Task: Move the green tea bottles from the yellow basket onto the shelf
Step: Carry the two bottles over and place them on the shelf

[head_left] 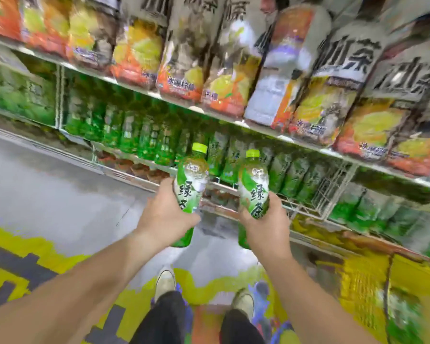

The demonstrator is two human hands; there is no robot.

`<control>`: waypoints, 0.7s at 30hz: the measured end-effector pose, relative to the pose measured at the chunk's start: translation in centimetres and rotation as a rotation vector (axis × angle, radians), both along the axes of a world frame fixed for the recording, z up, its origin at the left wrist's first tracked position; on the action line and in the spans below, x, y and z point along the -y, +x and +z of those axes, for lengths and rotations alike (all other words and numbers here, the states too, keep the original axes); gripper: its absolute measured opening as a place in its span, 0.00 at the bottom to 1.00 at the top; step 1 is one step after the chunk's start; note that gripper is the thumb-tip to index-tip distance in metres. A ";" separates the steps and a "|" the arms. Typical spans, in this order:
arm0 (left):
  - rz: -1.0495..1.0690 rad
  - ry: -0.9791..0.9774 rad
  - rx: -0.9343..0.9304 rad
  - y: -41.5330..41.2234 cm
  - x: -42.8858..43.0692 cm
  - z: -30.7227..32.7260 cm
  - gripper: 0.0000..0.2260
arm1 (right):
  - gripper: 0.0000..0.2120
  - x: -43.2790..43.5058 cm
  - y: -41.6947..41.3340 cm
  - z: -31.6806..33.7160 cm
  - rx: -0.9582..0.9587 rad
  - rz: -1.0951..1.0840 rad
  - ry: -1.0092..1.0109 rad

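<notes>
Holding one green tea bottle in each hand, you stand facing the shelf. Your left hand (165,217) has its grip wrapped around the left bottle (190,184), and your right hand (267,224) has its grip closed around the right bottle (253,187). Both bottles are upright, yellow-green caps on top, raised in front of the wire shelf (333,187) where a row of green tea bottles (139,137) already stands. Orange-labelled bottles (181,68) fill the tier above. The yellow basket (368,281) sits low on your right, blurred
</notes>
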State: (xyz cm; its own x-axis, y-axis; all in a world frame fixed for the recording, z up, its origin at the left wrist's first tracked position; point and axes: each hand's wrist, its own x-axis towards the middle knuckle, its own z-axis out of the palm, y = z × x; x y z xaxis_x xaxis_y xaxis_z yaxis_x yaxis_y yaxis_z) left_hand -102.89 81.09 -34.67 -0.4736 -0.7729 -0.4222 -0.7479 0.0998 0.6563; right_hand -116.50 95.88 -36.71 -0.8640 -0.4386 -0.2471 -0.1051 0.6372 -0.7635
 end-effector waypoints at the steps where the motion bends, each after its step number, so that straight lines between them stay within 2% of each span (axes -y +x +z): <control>1: -0.029 0.008 0.005 -1.3 0.2 -1.3 0.28 | 0.13 -0.2 -0.7 -1.4 -0.003 -0.032 0.011; 7: -0.137 -0.022 -0.052 -10.7 0.8 -9.6 0.25 | 0.14 -1.5 -6.5 -9.6 -0.028 -0.127 0.000; 11: -0.151 -0.066 -0.094 -16.9 0.7 -13.9 0.27 | 0.23 -1.4 -11.1 -14.7 -0.057 -0.202 -0.008; 13: -0.155 -0.096 -0.056 -19.7 0.7 -15.5 0.26 | 0.15 -1.1 -13.6 -16.8 -0.092 -0.234 -0.039; 14: -0.172 -0.113 -0.039 -21.0 0.6 -16.1 0.24 | 0.14 -0.9 -15.0 -18.0 -0.090 -0.235 -0.024; 15: -0.175 -0.123 -0.057 -22.1 0.5 -16.9 0.23 | 0.17 -0.5 -16.2 -18.8 -0.086 -0.234 -0.001; 18: -0.165 -0.136 -0.100 -24.6 0.0 -19.0 0.22 | 0.33 0.8 -19.2 -20.3 -0.162 -0.248 0.000; 21: -0.145 -0.164 -0.175 -26.2 -0.7 -20.7 0.35 | 0.37 2.2 -20.5 -21.1 -0.181 -0.249 -0.061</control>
State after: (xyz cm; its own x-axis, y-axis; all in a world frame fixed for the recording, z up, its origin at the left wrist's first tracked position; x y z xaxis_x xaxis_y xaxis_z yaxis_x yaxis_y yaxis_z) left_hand -129.10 81.79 -55.37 -0.6388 -0.7433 -0.1985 -0.5945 0.3131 0.7407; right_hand -137.02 93.70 -57.82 -0.9743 -0.2174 -0.0590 -0.0896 0.6142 -0.7840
